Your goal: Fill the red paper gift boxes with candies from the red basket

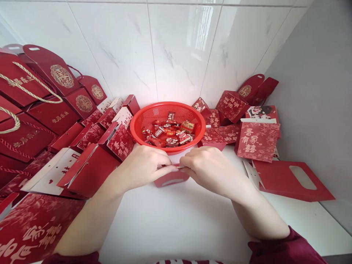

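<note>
A small red gift box [171, 179] stands on the white table, just in front of the basket. My left hand [144, 165] pinches the upper edge of this box from the left, thumb and fingers pressed together. From the other side my right hand [207, 168] is closed on the same edge, its fingertips almost meeting those of the left. Both hands cover most of the box's top, so how its flaps lie is hidden. Right behind the hands sits a red plastic basket [202, 124], with several wrapped candies [172, 134] in it.
Many red gift boxes [122, 143] crowd the left side, some with rope-handled bags [33, 86] behind them. More boxes [258, 141] are piled at the right, beside a flat red box with a window [286, 179]. A tiled wall [181, 55] closes off the back.
</note>
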Tool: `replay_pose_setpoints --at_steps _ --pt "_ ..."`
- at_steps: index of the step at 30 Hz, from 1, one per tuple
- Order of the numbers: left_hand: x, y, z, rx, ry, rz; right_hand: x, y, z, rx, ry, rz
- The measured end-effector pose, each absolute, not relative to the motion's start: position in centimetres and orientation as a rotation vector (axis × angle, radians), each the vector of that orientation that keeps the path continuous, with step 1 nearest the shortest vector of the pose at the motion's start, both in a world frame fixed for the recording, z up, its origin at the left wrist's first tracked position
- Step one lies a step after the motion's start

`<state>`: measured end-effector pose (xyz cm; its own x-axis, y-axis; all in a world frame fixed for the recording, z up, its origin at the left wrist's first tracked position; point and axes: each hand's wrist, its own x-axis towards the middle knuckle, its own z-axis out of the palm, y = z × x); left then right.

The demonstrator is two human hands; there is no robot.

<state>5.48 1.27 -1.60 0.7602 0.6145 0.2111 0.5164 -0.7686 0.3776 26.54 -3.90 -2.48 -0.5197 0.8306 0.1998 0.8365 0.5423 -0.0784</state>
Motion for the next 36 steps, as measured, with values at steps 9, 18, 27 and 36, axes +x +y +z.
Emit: replay_pose_setpoints --at_steps 9,18,27,36 --pt "4.5 2.3 -1.4 2.659 1.001 0.267 26.9 -3.2 -1.8 -1.403 -2.422 0.187" --pt "5.1 1.8 -1.6 2.622 0.963 0.264 27.0 -2.9 -2.0 -1.143 -2.522 0.276" --pt "5.7 1.7 -2.0 2.614 1.125 0.236 27.0 -2.3 -2.1 -1.698 -2.355 0.173" --pt "5.5 1.1 -1.5 2.513 0.864 0.071 31.7 3.7 -2.2 -1.651 -2.124 0.267"
